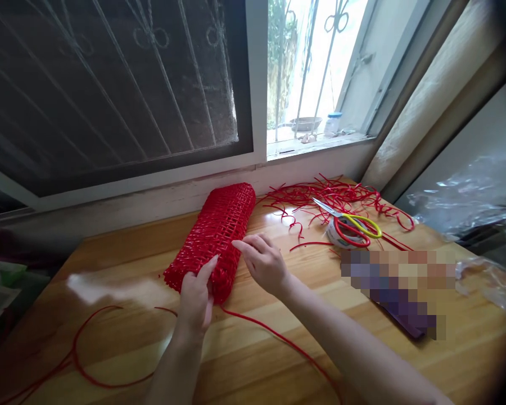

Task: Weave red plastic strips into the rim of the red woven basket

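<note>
While the left hand (198, 295) grips the near end of the red woven piece (215, 236), thumb on top, the right hand (262, 261) curls nearly closed at its right side — whether it pinches a strand, I cannot tell. The red woven piece lies on the tabletop (244, 365) — left of the scissors (340, 215) and loose red strands (341, 194).

The wooden tabletop (122, 253) supports a woven red piece (219, 230) at center. Red cord (274, 331) lies across the near surface. Loose red strands (329, 194) are heaped at far right, near a tape roll (332, 235) beneath scissors (353, 219) and a partly obscured purple item (417, 332).
</note>
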A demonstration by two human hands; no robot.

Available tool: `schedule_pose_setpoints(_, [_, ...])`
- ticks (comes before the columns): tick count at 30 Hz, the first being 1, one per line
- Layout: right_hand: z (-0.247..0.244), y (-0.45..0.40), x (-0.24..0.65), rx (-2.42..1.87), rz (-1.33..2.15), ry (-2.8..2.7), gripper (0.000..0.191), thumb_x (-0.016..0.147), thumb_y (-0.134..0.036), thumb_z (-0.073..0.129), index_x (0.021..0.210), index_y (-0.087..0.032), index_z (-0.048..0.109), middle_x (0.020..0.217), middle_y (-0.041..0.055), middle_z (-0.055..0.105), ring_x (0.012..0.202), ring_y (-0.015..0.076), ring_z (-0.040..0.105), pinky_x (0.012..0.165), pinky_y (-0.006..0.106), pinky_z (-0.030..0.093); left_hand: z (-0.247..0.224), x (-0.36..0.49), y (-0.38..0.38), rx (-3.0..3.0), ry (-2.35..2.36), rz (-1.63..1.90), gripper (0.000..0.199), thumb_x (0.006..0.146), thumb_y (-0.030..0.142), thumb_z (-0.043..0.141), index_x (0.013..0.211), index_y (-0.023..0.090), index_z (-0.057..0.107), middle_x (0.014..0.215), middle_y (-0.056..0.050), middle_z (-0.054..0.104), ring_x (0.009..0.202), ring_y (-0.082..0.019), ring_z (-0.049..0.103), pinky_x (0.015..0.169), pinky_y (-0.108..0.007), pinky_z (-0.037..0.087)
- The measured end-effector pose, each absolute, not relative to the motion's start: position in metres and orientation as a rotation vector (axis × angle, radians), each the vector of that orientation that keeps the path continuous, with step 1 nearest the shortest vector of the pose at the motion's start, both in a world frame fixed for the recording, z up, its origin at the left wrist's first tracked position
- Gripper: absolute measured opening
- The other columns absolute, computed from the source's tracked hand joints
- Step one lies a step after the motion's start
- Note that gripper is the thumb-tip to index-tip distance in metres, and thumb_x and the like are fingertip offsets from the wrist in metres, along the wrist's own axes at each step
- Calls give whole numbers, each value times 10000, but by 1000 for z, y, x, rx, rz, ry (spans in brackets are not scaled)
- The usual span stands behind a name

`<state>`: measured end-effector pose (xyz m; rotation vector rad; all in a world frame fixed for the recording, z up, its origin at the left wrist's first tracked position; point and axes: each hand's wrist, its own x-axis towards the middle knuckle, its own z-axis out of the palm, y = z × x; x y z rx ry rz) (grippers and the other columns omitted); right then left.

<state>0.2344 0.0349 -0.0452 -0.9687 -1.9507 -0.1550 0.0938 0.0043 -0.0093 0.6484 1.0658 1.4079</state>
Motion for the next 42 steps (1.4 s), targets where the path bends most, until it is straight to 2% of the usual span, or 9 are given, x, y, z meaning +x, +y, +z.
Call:
schedule_pose_setpoints(5, [-57,46,233,-938,-204,-1960,246,846,-119,452,1016,-157,626,894,73,601,818,160,518,808,303,481,-10,99,1,604,1066,1317,184,621,248,705,773,146,688,879,-35,711,978,-215,606,907,-334,427])
schedule_pose_setpoints(11, [-67,44,232,-950,-198,-1844,240,845,-135,475,1000,-215,640,901,66,599,840,162,542,787,316,500,-9,106,-3,622,1145,1288,221,610,254,701,805,153,677,922,-44,703,997,-224,595,895,-348,429])
schedule_pose_setpoints(15, [-71,38,235,-940,-234,-1764,235,825,-140,515,993,-243,644,905,59,609,886,175,548,801,336,501,-10,106,-3,583,1188,1268,213,576,214,706,777,149,672,839,-25,708,925,-204,617,856,-322,447])
schedule_pose_setpoints(20, [-74,33,236,-996,-165,-1780,236,821,-149,519,997,-250,639,870,32,648,848,170,568,804,338,493,-12,106,-2,518,1254,1253,193,518,176,706,700,147,648,732,7,694,835,-183,626,772,-284,467])
schedule_pose_setpoints(27, [-67,28,224,-969,134,-1547,176,812,-139,516,891,-241,635,817,8,667,781,152,593,734,318,508,-10,107,-2,489,1279,1232,158,500,151,700,630,166,611,621,40,657,709,-147,614,694,-251,461])
schedule_pose_setpoints(34, [-67,29,222,-920,246,-1484,131,788,-117,538,825,-203,629,778,23,660,751,147,589,697,304,487,-14,105,-3,535,1220,1222,133,524,175,705,640,151,643,628,24,659,694,-137,598,687,-239,452])
schedule_pose_setpoints(38, [-69,30,223,-921,199,-1529,138,781,-104,548,835,-200,630,772,15,651,730,132,570,715,308,459,-16,105,-2,561,1214,1236,117,531,187,714,616,136,651,642,7,665,675,-127,583,685,-239,450])
schedule_pose_setpoints(42, [-70,29,224,-980,165,-1551,158,788,-123,555,876,-212,651,825,34,626,785,137,544,741,310,449,-16,104,-1,583,1210,1221,153,532,203,722,649,120,670,664,-13,668,656,-131,574,653,-247,453])
